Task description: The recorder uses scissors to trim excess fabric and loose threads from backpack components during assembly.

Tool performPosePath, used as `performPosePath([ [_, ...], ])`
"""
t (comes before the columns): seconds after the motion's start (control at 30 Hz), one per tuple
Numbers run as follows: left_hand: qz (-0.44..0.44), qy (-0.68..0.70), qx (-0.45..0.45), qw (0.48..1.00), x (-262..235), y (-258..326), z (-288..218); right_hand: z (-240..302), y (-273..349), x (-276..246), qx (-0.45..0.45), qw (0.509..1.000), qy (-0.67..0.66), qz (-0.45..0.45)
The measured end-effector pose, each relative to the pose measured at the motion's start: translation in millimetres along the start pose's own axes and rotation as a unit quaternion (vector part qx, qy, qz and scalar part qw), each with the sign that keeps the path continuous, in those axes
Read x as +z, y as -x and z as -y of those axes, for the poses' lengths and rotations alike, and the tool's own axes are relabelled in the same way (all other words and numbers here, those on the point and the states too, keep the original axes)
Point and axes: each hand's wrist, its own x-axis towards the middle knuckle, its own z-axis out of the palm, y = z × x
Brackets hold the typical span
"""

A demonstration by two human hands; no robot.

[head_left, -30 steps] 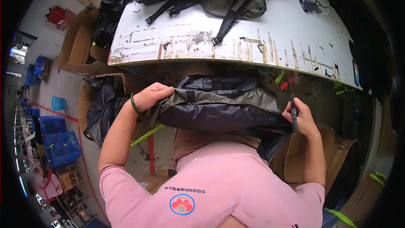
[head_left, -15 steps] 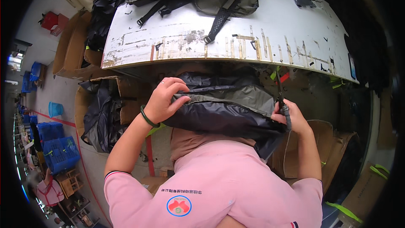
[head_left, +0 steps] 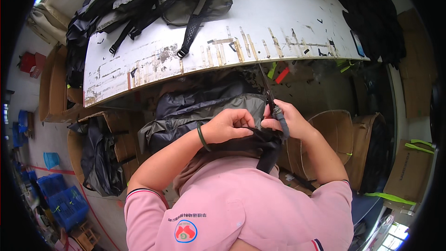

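Note:
A black and grey coated-fabric bag point(head_left: 204, 107) lies bunched across my lap, in front of the table. My left hand point(head_left: 227, 126) is closed in a pinch on the black edge of this bag, close to its right end. Just beside it, my right hand point(head_left: 291, 120) is wrapped round a pair of scissors point(head_left: 270, 94) with grey-wrapped handles. The dark blades point away from me, toward the table edge. The thumb and forefinger of my right hand also meet near the bag's edge; whether they pinch it, I cannot tell.
Ahead stands a white, tape-marked table point(head_left: 153, 60) with grey-black bags and straps point(head_left: 197, 4) piled on it. An open carton point(head_left: 123, 132) of dark bags stands at left. More cardboard point(head_left: 330, 139) is close to my right arm. Blue crates point(head_left: 65, 204) sit farther left.
My left hand has moved right along the bag, from its left end to beside my right hand. The scissors remain in my right hand. The whole view has turned somewhat.

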Motion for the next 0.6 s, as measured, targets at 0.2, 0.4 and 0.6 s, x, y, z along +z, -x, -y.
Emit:
performPosePath([
  [0.2, -0.045, 0.143, -0.045, 0.988, -1, -2, 14, 20, 38, -28, -0.203, 0.793, 0.571, -0.065],
  [0.4, -0.041, 0.142, -0.062, 0.987, 1, -5, 11, 31, 55, -35, -0.169, 0.761, 0.624, -0.047],
  [0.6, -0.034, 0.133, -0.063, 0.989, 1, -5, 15, 29, 55, -32, -0.166, 0.762, 0.625, -0.037],
])
